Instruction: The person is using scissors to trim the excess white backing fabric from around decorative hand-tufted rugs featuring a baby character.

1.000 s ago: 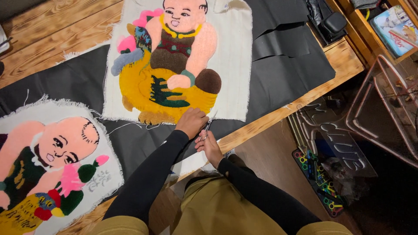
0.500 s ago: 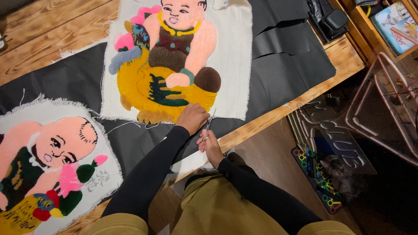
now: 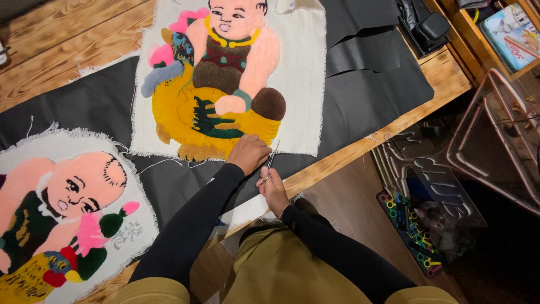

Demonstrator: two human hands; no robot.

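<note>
Scissors point(image 3: 271, 160) sat pinched in the right hand's point(image 3: 274, 188) grip beside the rug point(image 3: 225, 84); left hand point(image 3: 248, 153) pressed flat. One slip could snip the pile.

This is a craft workshop for tufted textile pictures. A rough plank wooden worktable point(image 3: 56, 50) fills the view from nine to two o'clock, covered by black backing cloth point(image 3: 95, 104). On it lie two pile-tufted figure rugs on frayed white canvas: one at twelve o'clock point(image 3: 225, 79), another at eight o'clock point(image 3: 62, 214). At three to four o'clock, on the floor beside the table, stand clear acrylic sign panels point(image 3: 433, 180), a copper-coloured metal frame point(image 3: 495, 135) and a tray of colourful small tools point(image 3: 410, 236).
</note>
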